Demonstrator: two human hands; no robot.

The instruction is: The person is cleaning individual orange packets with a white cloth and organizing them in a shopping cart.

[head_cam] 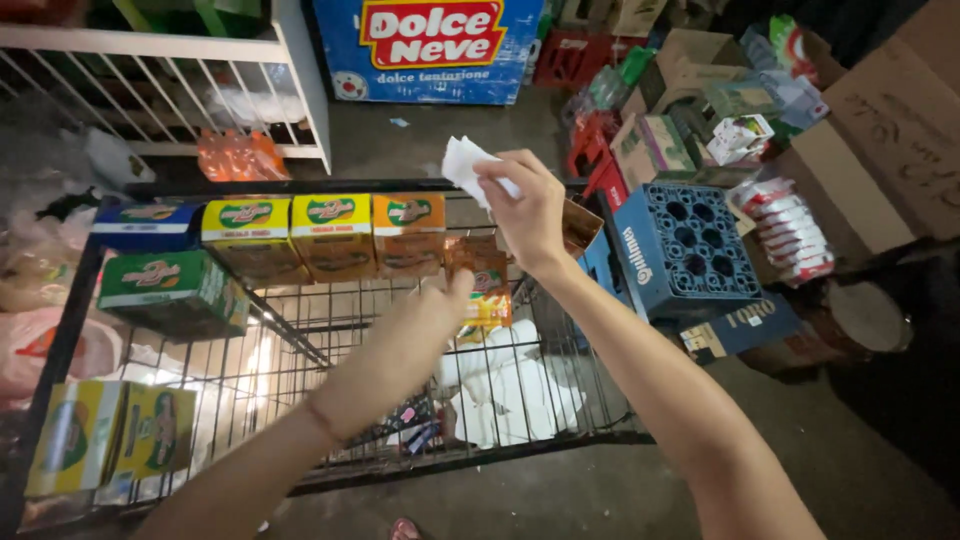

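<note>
The person's right hand (525, 215), just above the middle of the frame, pinches a white packet (468, 168) between thumb and fingertips, held up over the wire cart (300, 330). The left hand (440, 300) reaches toward the centre of the frame, its fingers pressed against an orange carton (485, 290) in the cart; whether they close around it cannot be told, since the forearm hides most of the hand.

The pinch on the packet looks light, at one corner only, so it could slip and drop among the white bags (510, 390) at the cart's bottom. The orange carton stands loose, and a push from the left hand may tip it over.

Counted along the cart's far rail: one blue carton (145, 225), two yellow cartons (290, 232) and one orange one beside them. One green carton (170, 290) sits below at the left, and two yellow-green cartons (110, 435) lie in the lower left. One blue crate (690, 245) stands at the right of the frame, with a stack of red-and-white packets (790, 230) beyond it.
</note>
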